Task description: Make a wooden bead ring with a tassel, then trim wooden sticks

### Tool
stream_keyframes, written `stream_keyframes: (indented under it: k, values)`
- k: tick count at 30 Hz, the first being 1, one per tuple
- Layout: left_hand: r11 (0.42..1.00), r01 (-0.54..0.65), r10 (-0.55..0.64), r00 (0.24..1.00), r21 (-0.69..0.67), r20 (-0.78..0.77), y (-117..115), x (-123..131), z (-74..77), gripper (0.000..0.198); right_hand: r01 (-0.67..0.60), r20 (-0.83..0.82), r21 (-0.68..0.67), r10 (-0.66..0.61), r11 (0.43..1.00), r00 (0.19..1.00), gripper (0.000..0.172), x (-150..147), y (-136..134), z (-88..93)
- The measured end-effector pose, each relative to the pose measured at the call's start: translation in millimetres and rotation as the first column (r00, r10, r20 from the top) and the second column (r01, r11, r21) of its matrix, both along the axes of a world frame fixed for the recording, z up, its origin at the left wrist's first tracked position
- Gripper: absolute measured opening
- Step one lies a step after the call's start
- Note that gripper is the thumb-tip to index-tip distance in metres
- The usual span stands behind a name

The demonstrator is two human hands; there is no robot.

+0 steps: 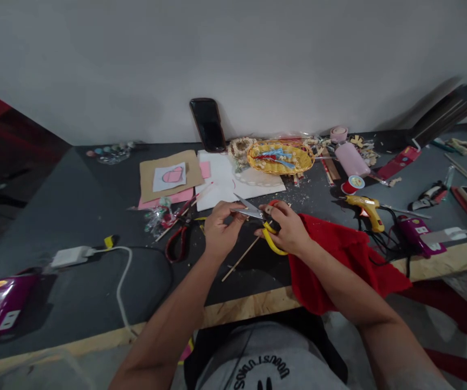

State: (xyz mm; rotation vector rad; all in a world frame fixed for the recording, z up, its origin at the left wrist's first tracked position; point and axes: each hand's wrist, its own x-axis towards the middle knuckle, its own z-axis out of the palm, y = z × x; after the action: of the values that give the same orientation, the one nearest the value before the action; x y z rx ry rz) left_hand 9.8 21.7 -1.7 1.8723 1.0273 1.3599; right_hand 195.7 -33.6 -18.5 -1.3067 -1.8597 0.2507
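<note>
My right hand (288, 227) is closed on yellow-handled scissors (263, 219), whose blades point left toward my left hand (222, 227). My left hand pinches a thin wooden stick (242, 259) that slants down to the left over the dark table (95, 281). The blades sit at the stick, just by my left fingers. A red cloth (339, 260) lies under my right wrist and hangs over the table's wooden front edge.
A yellow woven basket (280, 158), white paper (221, 187), a brown card with a pink shape (170, 174) and a phone (208, 124) against the wall lie behind. A glue gun (367, 207) is at right; a white charger (71, 255) and a purple device (0, 303) at left.
</note>
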Motion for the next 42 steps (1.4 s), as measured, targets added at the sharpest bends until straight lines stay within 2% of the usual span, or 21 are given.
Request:
stream_keyframes:
  k: [12, 16, 21, 28, 38, 42]
  values:
    - [1.000, -0.016, 0.016, 0.999, 0.003, 0.029, -4.7, 2.2, 1.4, 0.012, 0.067, 0.129, 0.005, -0.067, 0.998, 0.989, 0.049, -1.6, -3.3, 1.3]
    - [1.000, -0.013, 0.012, 1.000, 0.027, 0.026, -5.1, 2.1, 3.2, 0.011, 0.068, 0.082, -0.021, -0.066, 0.997, 0.994, 0.045, -0.9, -2.5, -1.8]
    - [1.000, 0.026, -0.027, 1.000, 0.016, 0.016, -5.6, 2.6, 4.1, 0.012, 0.055, -0.017, -0.012, -0.056, 0.998, 0.998, 0.053, 2.3, -0.9, 1.6]
    - [0.999, 0.036, -0.036, 0.999, 0.026, 0.012, -3.4, 1.0, 0.3, 0.010, 0.051, 0.084, -0.021, -0.049, 0.998, 0.995, 0.057, 1.4, -2.5, 4.8]
    - [0.999, 0.028, -0.029, 1.000, 0.024, 0.010, -1.8, 0.9, -1.9, 0.011, -0.012, 0.005, -0.084, 0.012, 0.996, 1.000, 0.057, 0.2, -3.9, 7.3]
    - [1.000, 0.007, -0.006, 1.000, 0.029, -0.019, -1.7, 0.5, -3.3, 0.010, 0.007, 0.035, -0.084, -0.004, 0.996, 0.999, 0.056, -0.9, -3.9, 6.1]
